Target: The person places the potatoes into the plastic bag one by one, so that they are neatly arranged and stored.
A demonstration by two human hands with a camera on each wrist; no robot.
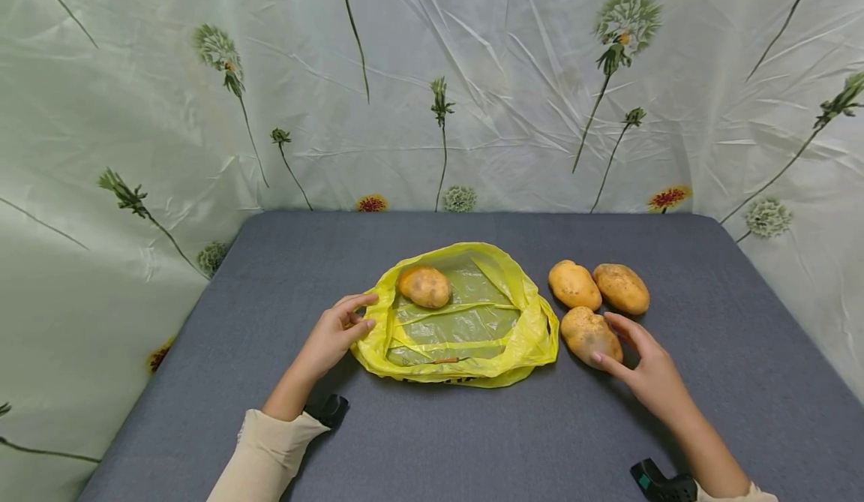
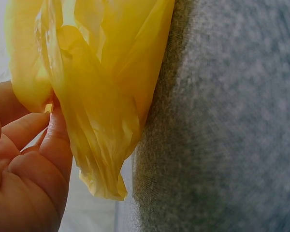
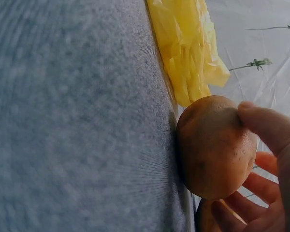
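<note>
A yellow plastic bag (image 1: 472, 371) lies on its base with its mouth spread wide. Inside, at the far left, rests a potato (image 1: 424, 287). My left hand (image 1: 335, 335) pinches the bag's left rim between thumb and fingers; the left wrist view shows the thin yellow plastic (image 2: 96, 96) at the fingertips. On the bag's right, my right hand (image 1: 648, 371) holds a second potato (image 1: 591, 337) with thumb and fingers on either side. The right wrist view shows this potato (image 3: 215, 150) low at the cloth surface, thumb on its upper side.
Two more potatoes, one lighter (image 1: 574, 285) and one browner (image 1: 622, 289), lie just behind the held one. Dark grey cloth covers the table (image 1: 472, 442). A pale curtain with a dandelion print (image 1: 405, 149) hangs behind and along the sides.
</note>
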